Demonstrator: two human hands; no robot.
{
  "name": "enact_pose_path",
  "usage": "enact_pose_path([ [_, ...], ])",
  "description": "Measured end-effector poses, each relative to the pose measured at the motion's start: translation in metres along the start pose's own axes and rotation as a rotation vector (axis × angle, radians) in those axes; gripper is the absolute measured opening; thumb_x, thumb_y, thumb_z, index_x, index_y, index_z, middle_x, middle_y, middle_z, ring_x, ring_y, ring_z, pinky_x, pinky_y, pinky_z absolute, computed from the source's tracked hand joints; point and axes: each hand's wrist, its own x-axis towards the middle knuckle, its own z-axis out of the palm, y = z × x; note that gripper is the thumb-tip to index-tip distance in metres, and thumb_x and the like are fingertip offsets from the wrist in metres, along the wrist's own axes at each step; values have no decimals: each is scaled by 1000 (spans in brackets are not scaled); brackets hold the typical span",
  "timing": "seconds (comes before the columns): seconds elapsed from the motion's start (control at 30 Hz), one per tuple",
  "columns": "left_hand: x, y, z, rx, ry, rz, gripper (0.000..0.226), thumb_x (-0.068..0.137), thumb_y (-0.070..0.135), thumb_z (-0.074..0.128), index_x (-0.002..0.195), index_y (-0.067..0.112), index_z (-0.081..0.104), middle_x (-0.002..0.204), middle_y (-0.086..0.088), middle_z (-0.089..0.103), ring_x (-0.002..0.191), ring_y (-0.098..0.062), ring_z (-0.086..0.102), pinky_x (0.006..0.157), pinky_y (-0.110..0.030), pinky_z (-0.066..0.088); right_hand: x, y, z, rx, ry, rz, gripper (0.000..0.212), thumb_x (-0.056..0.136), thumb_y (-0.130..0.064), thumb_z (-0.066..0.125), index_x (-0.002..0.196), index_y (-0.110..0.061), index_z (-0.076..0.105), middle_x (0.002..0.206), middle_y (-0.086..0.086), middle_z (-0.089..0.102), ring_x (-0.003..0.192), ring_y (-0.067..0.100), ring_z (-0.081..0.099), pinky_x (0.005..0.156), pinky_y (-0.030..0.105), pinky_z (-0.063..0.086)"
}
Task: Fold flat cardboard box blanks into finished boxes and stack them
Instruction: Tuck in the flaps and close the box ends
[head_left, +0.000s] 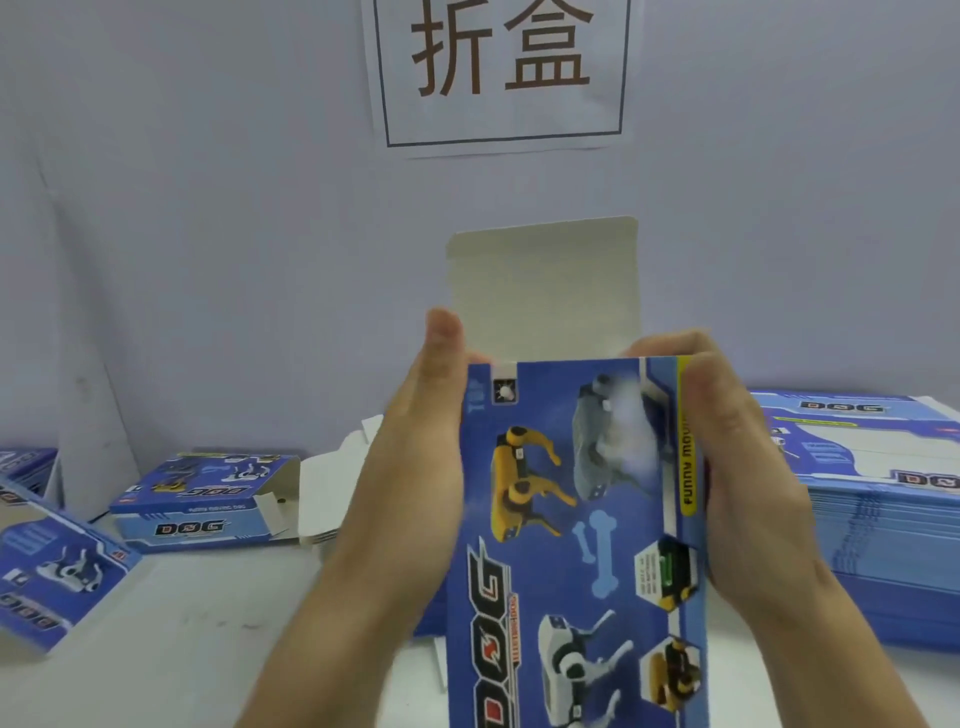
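Head camera view: the left hand (415, 457) lies flat with straight fingers against the left side of the blue box (576, 545), and the right hand (727, 447) curls its fingers over the far right corner and grips it. The box is held up above the white table (171, 623), its plain grey flap (543, 288) standing upright. Toy dogs and a bone are printed on glossy cardboard. Folded boxes (202, 499) lie at the left, a stack of flat blanks (883, 499) at the right. A paper sign (501, 73) hangs on the pale wall.
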Motion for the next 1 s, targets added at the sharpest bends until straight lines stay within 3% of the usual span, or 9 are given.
enact_pose_path([
  [0.13,1,-11,19,-57,197,23,32,94,40,49,77,14,58,72,-7,60,68,-23,58,66,-40,48,5,-6,0,-22,85,146,55,73,-61,65,85,-8,54,74,22,47,68,40,48,68,43,40],
  [0.23,4,-12,20,-72,231,57,18,90,31,46,89,40,60,63,3,61,59,-18,62,54,-35,52,8,-1,-2,-47,168,133,33,67,-44,55,94,-26,58,70,6,47,67,25,46,63,40,39],
  [0.33,5,-12,16,-79,162,69,44,101,22,40,103,65,51,54,23,60,56,-4,66,53,-24,57,7,3,-2,-25,161,131,52,76,-33,46,124,-49,55,80,-18,63,81,17,62,75,38,50],
  [0.43,7,-16,15,-73,140,76,37,99,29,42,93,57,64,71,19,69,67,-4,68,65,-32,58,8,3,1,-43,167,80,29,79,-30,43,96,-38,65,86,-7,65,92,23,60,86,51,47],
  [0.5,5,-17,15,-157,124,105,27,88,35,43,88,30,70,83,-7,71,74,-24,68,71,-44,53,8,2,2,-57,151,64,16,79,-28,41,82,-23,56,87,18,51,83,37,45,76,51,39],
  [0.63,1,-17,16,-398,31,49,50,78,47,51,97,4,64,89,-28,64,75,-34,66,63,-42,57,3,3,-1,145,71,98,32,80,-37,46,88,-7,54,88,22,48,81,25,52,66,30,50],
  [0.73,3,-18,19,-232,44,134,32,80,44,59,93,14,61,91,-28,60,82,-35,68,74,-53,56,0,6,-1,182,24,89,34,93,-40,45,94,-8,58,86,20,55,77,23,66,66,31,57],
  [0.83,7,-18,17,-167,82,175,12,87,35,52,93,31,62,96,-17,61,88,-35,72,71,-47,57,3,6,1,80,68,58,27,94,-35,45,101,-12,60,87,25,62,79,29,69,68,40,56],
  [1.0,8,-20,13,-133,98,234,15,90,36,50,95,38,64,96,-9,66,88,-30,74,65,-39,60,4,2,3,64,116,14,19,94,-29,51,101,-17,64,74,-2,73,64,14,72,49,24,54],
])
